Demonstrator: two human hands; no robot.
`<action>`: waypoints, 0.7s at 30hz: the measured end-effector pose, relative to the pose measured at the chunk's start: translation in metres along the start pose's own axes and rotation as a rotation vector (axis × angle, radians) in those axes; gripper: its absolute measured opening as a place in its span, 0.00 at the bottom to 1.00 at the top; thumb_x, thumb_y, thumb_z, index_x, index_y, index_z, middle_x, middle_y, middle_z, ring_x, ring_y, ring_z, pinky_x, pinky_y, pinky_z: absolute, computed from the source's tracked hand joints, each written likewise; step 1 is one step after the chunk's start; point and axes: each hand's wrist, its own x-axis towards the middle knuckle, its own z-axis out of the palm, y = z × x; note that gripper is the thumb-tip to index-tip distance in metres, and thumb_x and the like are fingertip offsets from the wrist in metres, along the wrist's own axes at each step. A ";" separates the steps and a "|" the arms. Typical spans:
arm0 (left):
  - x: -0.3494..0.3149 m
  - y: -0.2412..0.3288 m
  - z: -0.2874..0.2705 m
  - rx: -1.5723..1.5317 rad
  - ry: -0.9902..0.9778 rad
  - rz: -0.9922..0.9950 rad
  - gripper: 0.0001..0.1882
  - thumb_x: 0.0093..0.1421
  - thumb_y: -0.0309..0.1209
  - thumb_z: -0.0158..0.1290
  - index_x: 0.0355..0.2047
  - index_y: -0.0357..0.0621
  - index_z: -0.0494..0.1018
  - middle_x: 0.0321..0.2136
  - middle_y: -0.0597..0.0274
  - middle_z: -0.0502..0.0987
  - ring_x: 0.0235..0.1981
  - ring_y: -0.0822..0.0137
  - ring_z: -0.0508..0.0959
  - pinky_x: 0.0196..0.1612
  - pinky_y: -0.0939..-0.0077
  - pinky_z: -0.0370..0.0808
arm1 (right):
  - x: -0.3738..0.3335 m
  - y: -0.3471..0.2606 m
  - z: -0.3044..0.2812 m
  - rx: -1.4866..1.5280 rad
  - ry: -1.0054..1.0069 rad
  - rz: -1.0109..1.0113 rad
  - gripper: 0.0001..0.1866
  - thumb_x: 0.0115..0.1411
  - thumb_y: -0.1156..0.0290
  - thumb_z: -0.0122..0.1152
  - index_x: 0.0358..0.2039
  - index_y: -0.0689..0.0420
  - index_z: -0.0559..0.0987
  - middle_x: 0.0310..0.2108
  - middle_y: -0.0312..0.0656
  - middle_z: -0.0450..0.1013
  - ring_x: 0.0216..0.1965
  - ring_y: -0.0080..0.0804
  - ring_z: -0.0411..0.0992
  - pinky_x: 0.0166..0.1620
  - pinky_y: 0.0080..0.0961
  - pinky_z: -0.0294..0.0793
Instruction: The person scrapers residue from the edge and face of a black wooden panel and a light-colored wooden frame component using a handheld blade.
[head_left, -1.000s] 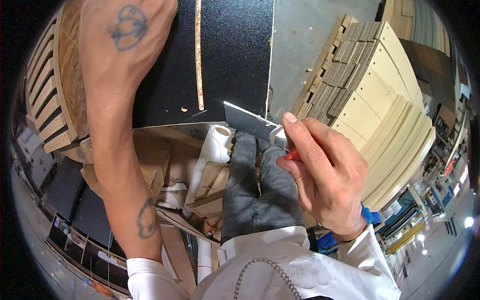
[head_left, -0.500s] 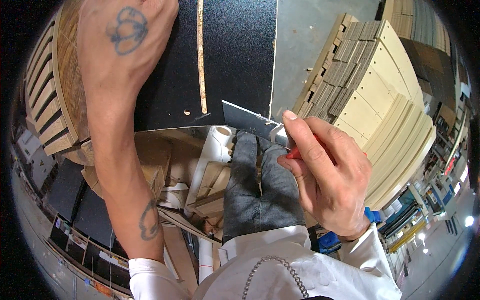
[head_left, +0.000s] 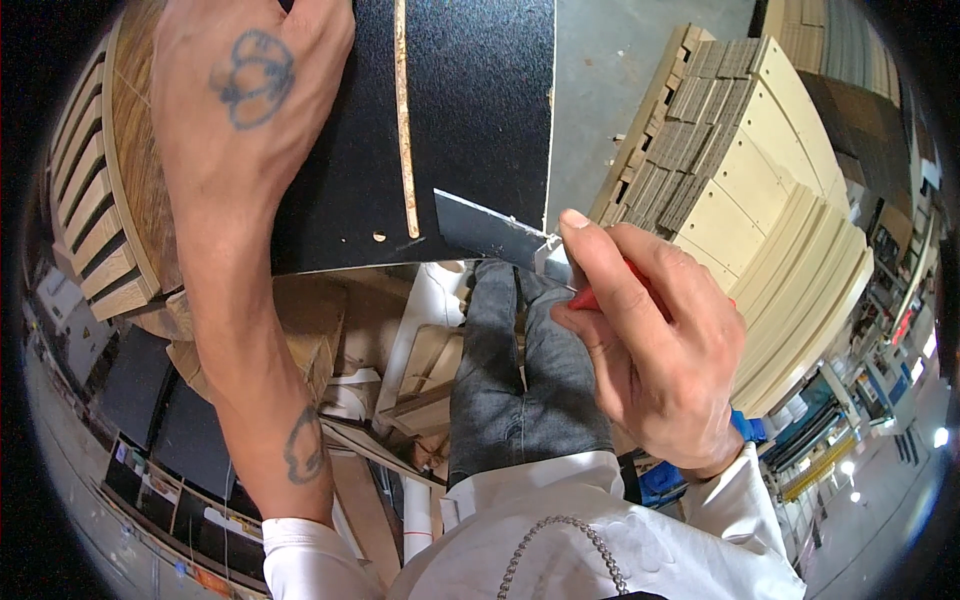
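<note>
A black panel lies before me, with a narrow raw-wood groove running down it and a small round hole near its front edge. At the upper left, my left hand rests over the panel; its fingers are cut off by the frame, so their grip is hidden. My right hand is closed around the red handle of a flat-bladed scraper. The scraper's broad grey blade is at the panel's front right corner, with small pale shavings along its upper edge.
Stacked pale boards and a pile of grey-brown strips stand to the right. A wood-grain piece with slats is at the left. Below the panel are a white roll and cardboard scraps.
The scraper blade has shifted slightly left and up over the panel corner. In the picture, the panel's front edge sits a little lower. Both hands keep much the same pose.
</note>
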 end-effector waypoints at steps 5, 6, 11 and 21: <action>0.001 -0.001 0.000 0.000 0.016 0.017 0.26 0.74 0.46 0.44 0.62 0.43 0.74 0.63 0.49 0.73 0.66 0.52 0.70 0.71 0.57 0.62 | 0.006 0.004 0.004 0.005 0.033 0.002 0.31 0.49 0.75 0.75 0.57 0.56 0.81 0.41 0.47 0.78 0.34 0.37 0.76 0.37 0.30 0.77; 0.001 0.001 -0.001 0.012 0.009 0.006 0.25 0.74 0.45 0.45 0.62 0.42 0.74 0.63 0.49 0.73 0.66 0.52 0.70 0.71 0.57 0.62 | 0.008 0.005 0.004 0.006 0.039 0.004 0.31 0.49 0.76 0.75 0.57 0.56 0.81 0.41 0.47 0.78 0.34 0.36 0.76 0.37 0.29 0.77; 0.002 -0.001 0.003 0.005 0.048 -0.001 0.25 0.73 0.43 0.47 0.61 0.40 0.74 0.62 0.48 0.73 0.66 0.50 0.70 0.70 0.58 0.63 | 0.019 0.007 -0.001 0.021 0.060 0.004 0.28 0.54 0.78 0.72 0.58 0.57 0.80 0.42 0.46 0.78 0.34 0.34 0.77 0.39 0.27 0.77; 0.004 0.005 -0.005 -0.027 0.010 -0.003 0.23 0.72 0.42 0.48 0.60 0.40 0.75 0.61 0.47 0.74 0.65 0.50 0.71 0.70 0.58 0.63 | -0.008 0.007 0.004 -0.041 0.026 -0.058 0.28 0.56 0.64 0.71 0.58 0.52 0.80 0.43 0.39 0.76 0.30 0.32 0.72 0.31 0.29 0.68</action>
